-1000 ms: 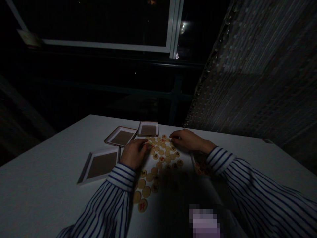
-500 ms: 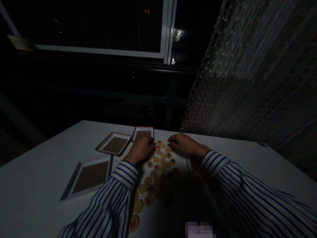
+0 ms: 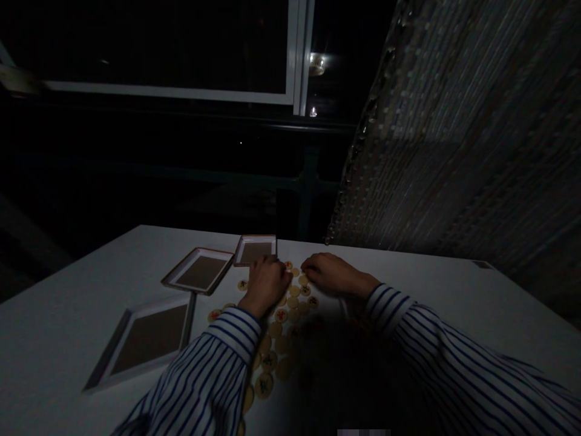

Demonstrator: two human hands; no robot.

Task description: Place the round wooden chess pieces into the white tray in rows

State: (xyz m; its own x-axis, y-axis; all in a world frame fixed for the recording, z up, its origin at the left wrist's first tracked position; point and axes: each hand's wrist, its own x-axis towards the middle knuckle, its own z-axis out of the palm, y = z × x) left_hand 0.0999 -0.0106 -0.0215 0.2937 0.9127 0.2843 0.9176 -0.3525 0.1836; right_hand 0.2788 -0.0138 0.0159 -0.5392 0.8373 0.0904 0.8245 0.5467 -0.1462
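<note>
Several round pale wooden game pieces [image 3: 290, 301] with red or dark characters lie spread on a white table [image 3: 68, 327]. My left hand [image 3: 267, 286] rests palm down on the far pieces, fingers curled over them near the smallest tray [image 3: 255, 250]. My right hand [image 3: 330, 274] lies just to the right, fingers bent down onto pieces at the far edge of the spread. The light is dim, so I cannot make out whether either hand has a piece in its fingers. Both sleeves are white with blue stripes.
Three shallow square trays with brown bottoms stand left of the pieces: a large near tray [image 3: 145, 339], a middle tray [image 3: 198, 270] and the smallest far one. A beaded curtain [image 3: 454, 133] hangs at the right. A dark window frame [image 3: 297, 57] is beyond the table.
My left hand has slid forward and right over the far pieces, closer to my right hand. The view has shifted, so trays and pieces appear lower and further left.
</note>
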